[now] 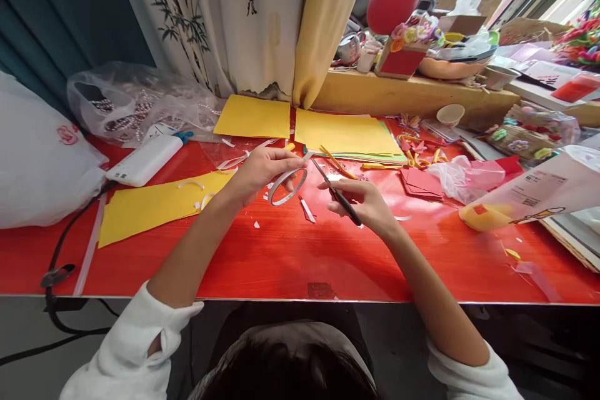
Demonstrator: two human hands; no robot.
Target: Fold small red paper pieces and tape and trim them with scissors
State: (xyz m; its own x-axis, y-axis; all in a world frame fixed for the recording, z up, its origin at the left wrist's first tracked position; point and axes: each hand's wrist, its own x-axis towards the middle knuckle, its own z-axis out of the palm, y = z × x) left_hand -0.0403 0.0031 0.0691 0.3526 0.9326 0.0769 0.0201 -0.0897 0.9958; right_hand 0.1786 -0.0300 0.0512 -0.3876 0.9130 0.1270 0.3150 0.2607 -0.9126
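Just in front of the yellow paper stack (347,132), the left hand (268,169) pinches a looped white strip (282,202); apart from it, the right hand (368,203) grips 1 pair of scissors (345,205), tips near the strip

Tabletop (281,269): smooth, strongly glossy. Stacked yellow sheets (347,132): matt paper. Scissors (344,201): metal-looking blades, black grips with the look of smooth plastic. Looped strip (282,203): smooth, faintly shiny; material indeterminable. Printed curtain (262,50): matt cloth. Gold curtain (328,12): cloth with a satin sheen. Carrier bag (42,156): cloudy, creased plastic. Bead bag (94,84): thin, clear, shiny plastic. Sleeves (124,344): soft-looking matt cloth. Balloon (394,0): taut, smooth.
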